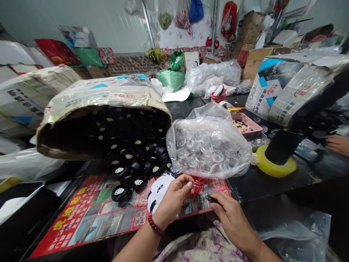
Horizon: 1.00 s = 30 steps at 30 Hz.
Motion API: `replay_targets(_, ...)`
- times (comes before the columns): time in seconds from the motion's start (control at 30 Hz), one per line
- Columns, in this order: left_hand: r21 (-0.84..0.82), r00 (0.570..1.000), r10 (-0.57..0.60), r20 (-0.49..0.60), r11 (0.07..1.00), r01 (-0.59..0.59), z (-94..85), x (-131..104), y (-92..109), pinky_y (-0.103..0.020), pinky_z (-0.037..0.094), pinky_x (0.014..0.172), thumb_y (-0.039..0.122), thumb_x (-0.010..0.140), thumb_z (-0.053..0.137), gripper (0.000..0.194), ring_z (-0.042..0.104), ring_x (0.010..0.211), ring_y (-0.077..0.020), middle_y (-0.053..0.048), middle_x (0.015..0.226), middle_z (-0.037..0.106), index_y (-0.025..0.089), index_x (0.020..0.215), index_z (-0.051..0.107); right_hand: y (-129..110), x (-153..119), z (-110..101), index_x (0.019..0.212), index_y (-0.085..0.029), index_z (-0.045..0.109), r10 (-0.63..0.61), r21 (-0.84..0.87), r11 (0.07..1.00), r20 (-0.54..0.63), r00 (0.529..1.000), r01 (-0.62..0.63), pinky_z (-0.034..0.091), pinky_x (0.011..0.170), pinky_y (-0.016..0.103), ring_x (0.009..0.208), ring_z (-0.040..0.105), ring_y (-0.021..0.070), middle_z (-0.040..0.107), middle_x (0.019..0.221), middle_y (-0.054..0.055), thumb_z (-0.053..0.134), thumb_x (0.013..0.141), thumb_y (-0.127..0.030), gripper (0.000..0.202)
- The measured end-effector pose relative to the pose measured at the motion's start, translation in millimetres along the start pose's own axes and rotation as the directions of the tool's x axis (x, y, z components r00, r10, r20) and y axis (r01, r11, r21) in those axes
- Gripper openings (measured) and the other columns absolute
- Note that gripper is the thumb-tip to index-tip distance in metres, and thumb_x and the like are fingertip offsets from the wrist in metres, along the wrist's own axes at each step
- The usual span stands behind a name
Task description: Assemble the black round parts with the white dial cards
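Note:
My left hand [178, 193], with a beaded bracelet at the wrist, is pinched closed above a pile of small red pieces [200, 185]. Whatever lies between its fingertips is too small to make out. To its right, my right hand [231, 214] is closed around a slim black object [211, 199] whose tip points left; its kind is unclear. White discs with black markings [160, 186] are stacked beside my left hand, partly covered by it. Black round cases with white inserts [121, 193] spill from a tipped carton [109, 91] onto a red printed sheet [95, 214].
An open plastic bag of clear round covers [208, 149] stands behind my hands. At right are a yellow tape roll [272, 165], a phone-like black slab [283, 145], a pink tray [247, 123] and another carton [283, 87]. Another person's hand [338, 143] shows at the right edge.

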<state>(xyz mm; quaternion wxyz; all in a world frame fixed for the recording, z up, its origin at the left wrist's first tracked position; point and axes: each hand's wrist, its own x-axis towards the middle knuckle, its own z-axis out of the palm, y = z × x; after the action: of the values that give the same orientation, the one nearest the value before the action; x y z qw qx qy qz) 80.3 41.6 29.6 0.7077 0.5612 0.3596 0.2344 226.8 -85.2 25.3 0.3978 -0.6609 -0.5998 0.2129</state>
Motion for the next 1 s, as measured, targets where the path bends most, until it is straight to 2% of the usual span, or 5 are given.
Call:
replay_targets(0.07, -0.175, 0.997, -0.051, 0.053, 0.983, 0.06, 1.1, -4.0, 0.0, -0.016, 0.015, 0.038, 0.038, 0.08, 0.06, 0.022, 0.027, 0.041, -0.0029, 0.006, 0.061, 0.05, 0.02, 0.088, 0.051, -5.1, 10.8, 2.6, 0.094, -0.019, 0.061, -0.006, 0.013, 1.0, -0.029, 1.0, 0.007, 0.046, 0.07, 0.027, 0.077, 0.059, 0.0173, 0.062, 0.083, 0.005, 0.04, 0.094, -0.041, 0.03)
replay_targets(0.2, -0.252, 0.994, -0.01, 0.104, 0.967, 0.036, 2.1, -9.7, -0.2, -0.014, 0.016, 0.037, 0.034, 0.082, 0.06, 0.023, 0.025, 0.041, -0.0022, 0.006, 0.063, 0.052, 0.023, 0.099, 0.049, -9.7, 23.7, 8.8, 0.089, -0.018, 0.062, -0.009, 0.022, 1.0, -0.045, 0.999, 0.01, 0.043, 0.065, 0.025, 0.07, 0.055, 0.0156, 0.059, 0.077, 0.003, 0.042, 0.094, -0.041, 0.031)
replay_targets(0.43, -0.25, 0.989, 0.024, 0.147, 0.968, 0.013, 4.5, -15.3, -2.6, -0.013, 0.02, 0.037, 0.029, 0.085, 0.057, 0.045, 0.025, 0.04, -0.0019, 0.005, 0.064, 0.054, 0.026, 0.126, 0.039, -8.1, 25.4, 13.7, 0.085, -0.018, 0.061, 0.004, 0.069, 0.998, 0.011, 1.0, -0.005, 0.041, 0.066, 0.025, 0.072, 0.054, 0.0152, 0.058, 0.077, 0.002, 0.042, 0.094, -0.038, 0.029)
replay_targets(0.83, -0.194, 0.99, 0.018, 0.139, 0.981, 0.009, 7.2, -18.9, -1.1, -0.012, 0.024, 0.035, 0.036, 0.08, 0.062, 0.064, 0.031, 0.041, -0.0032, 0.005, 0.065, 0.054, 0.032, 0.137, 0.033, -6.9, 19.1, 11.1, 0.082, -0.017, 0.061, -0.003, 0.105, 0.994, 0.067, 0.998, -0.004, 0.04, 0.067, 0.025, 0.072, 0.053, 0.0142, 0.058, 0.078, 0.002, 0.041, 0.095, -0.039, 0.032)
replay_targets(1.0, -0.168, 0.982, 0.022, 0.188, 0.986, 0.01, 7.0, -20.8, -5.0, -0.012, 0.024, 0.036, 0.033, 0.082, 0.061, 0.067, 0.032, 0.043, -0.004, 0.004, 0.065, 0.054, 0.032, 0.14, 0.028, -0.4, 13.9, 10.6, 0.083, -0.018, 0.062, -0.02, 0.144, 0.99, 0.075, 0.997, 0.009, 0.04, 0.066, 0.024, 0.073, 0.054, 0.0144, 0.059, 0.079, 0.003, 0.042, 0.095, -0.038, 0.032)
